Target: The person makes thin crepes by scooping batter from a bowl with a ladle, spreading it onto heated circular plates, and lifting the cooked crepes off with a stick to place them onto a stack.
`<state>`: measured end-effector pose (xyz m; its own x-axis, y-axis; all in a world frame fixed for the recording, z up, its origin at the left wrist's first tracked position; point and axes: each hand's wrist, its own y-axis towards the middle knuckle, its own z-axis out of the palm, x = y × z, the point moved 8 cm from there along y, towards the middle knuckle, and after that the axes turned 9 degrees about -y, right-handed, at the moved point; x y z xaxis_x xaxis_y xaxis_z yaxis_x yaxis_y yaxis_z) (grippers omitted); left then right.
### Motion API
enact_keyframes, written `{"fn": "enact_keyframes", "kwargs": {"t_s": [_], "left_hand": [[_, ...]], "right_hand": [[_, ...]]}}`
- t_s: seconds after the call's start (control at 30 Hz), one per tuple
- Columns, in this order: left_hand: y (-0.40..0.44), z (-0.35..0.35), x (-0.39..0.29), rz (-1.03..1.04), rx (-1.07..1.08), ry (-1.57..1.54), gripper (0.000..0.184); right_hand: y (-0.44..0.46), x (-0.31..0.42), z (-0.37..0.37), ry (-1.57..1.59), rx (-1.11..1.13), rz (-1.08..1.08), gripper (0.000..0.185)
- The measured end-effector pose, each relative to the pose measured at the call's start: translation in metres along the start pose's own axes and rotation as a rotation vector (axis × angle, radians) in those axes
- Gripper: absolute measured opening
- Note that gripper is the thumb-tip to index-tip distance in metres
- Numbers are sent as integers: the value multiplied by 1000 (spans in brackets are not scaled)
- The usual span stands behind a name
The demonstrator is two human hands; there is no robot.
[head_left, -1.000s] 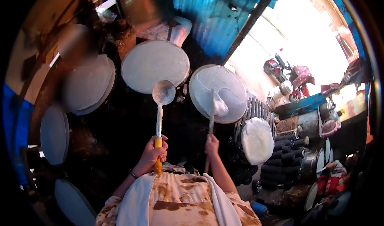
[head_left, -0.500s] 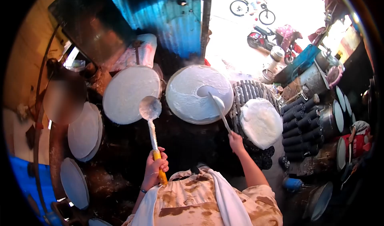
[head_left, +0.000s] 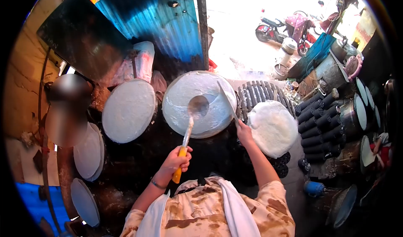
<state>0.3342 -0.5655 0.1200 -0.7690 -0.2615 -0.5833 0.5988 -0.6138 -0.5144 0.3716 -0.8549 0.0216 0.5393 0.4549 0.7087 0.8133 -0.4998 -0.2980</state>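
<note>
My left hand (head_left: 177, 160) is closed around the yellow handle of a ladle (head_left: 198, 106). The ladle's bowl is over the middle of a round griddle coated with white batter (head_left: 176, 94); I cannot tell whether it touches. In my closed right hand (head_left: 244, 133) is a long, thin, flat spatula (head_left: 228, 99), slanting up and left over the griddle's right side. Right of that hand lies a thick, round, white pile of what look like thin sheets (head_left: 272, 130), on a round slatted rack (head_left: 262, 90).
To the left stand another white-coated round griddle (head_left: 128, 111) and more white discs (head_left: 87, 151). Black cylindrical briquettes (head_left: 321, 130) are stacked at the right, near several drums. A scooter (head_left: 283, 29) is parked outside. Part of a person in red (head_left: 384, 151) shows at far right.
My left hand has swung the ladle rightward, from beside the griddle to over its batter. The spatula has moved from the griddle's middle to its right side. The whole view has shifted slightly.
</note>
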Motion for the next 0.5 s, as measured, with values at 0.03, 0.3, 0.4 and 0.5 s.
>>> {"fn": "enact_keyframes", "kwargs": {"t_s": [0.03,0.3,0.4,0.5], "left_hand": [[13,-1,6,-16,12,-28,31],[0,-12,22,-42,-104,-146,30],[-16,-8,21,-24,-120,-201,30],[-28,-11,19,9,-106,-212,30]], "right_hand": [[1,20,1,72,-3,-21,39],[-81,-8,78,672,4,330,39],[-89,30,107,770,187,184,38],[-73,33,79,648,277,158,37]]}}
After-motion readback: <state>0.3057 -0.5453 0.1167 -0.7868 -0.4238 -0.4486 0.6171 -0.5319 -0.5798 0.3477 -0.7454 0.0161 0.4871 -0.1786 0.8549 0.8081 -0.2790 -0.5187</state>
